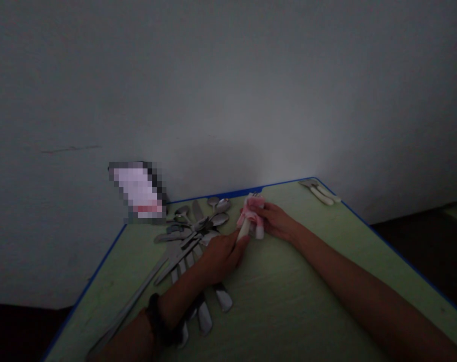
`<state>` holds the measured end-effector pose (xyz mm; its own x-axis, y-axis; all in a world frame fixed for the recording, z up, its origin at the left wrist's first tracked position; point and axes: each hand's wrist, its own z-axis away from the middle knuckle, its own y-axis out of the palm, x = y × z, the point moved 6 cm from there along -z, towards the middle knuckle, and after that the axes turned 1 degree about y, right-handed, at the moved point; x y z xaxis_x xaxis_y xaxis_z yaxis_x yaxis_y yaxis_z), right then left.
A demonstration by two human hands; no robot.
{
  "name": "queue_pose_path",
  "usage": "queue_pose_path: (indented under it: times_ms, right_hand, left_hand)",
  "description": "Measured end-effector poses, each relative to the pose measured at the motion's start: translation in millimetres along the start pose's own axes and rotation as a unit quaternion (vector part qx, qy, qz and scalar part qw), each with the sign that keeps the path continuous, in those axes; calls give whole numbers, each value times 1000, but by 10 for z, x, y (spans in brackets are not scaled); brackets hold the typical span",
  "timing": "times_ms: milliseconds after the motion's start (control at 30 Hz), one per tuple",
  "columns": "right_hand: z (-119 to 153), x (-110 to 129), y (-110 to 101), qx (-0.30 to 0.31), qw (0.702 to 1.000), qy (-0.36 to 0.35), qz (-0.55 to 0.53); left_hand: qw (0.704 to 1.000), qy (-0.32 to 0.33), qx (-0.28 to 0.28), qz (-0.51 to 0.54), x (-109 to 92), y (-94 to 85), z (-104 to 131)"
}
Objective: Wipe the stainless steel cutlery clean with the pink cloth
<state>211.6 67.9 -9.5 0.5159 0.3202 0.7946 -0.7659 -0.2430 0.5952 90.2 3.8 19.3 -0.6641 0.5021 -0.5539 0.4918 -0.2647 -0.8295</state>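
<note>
My left hand (225, 255) is closed around the pale handle of a fork (244, 230), which points away from me. Its tines show just past a pink and white cloth (255, 213). My right hand (275, 220) pinches this cloth around the fork's upper part, so the neck is hidden. Left of my hands lies a loose pile of metal cutlery (190, 236), with spoons, knives and other pieces crossing one another. My left forearm, with a dark band on the wrist, covers part of the pile.
Two pale-handled forks (321, 192) lie at the table's far right corner. A blurred-out phone-like device (138, 190) leans against the wall (228, 100) at the far left. The green table (288, 301) has a blue edge and its back side meets the wall.
</note>
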Motion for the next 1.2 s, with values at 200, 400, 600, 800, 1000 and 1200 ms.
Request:
queue_pose_path:
  times_ms: [200, 400, 600, 800, 1000, 1200]
  right_hand:
    - [-25, -6, -38, -28, 1000, -11, -7]
    - [-36, 12, -37, -29, 997, -37, -56]
    - [-24, 51, -11, -30, 995, -62, -66]
    - [17, 26, 23, -24, 999, -32, -3]
    - [34, 5, 62, 10, 1000, -12, 15]
    - [35, -16, 83, 24, 1000, -5, 15]
  left_hand:
    - [999, -4, 21, -24, -3, 10, 2]
    - [999, -4, 19, -44, -8, 13, -2]
    - [999, -13, 32, -33, -13, 3, -3]
    - [999, -1, 33, -8, -11, 2, 10]
    - [999, 2, 36, -14, -14, 4, 14]
    - [999, -5, 26, -34, 25, 25, 1]
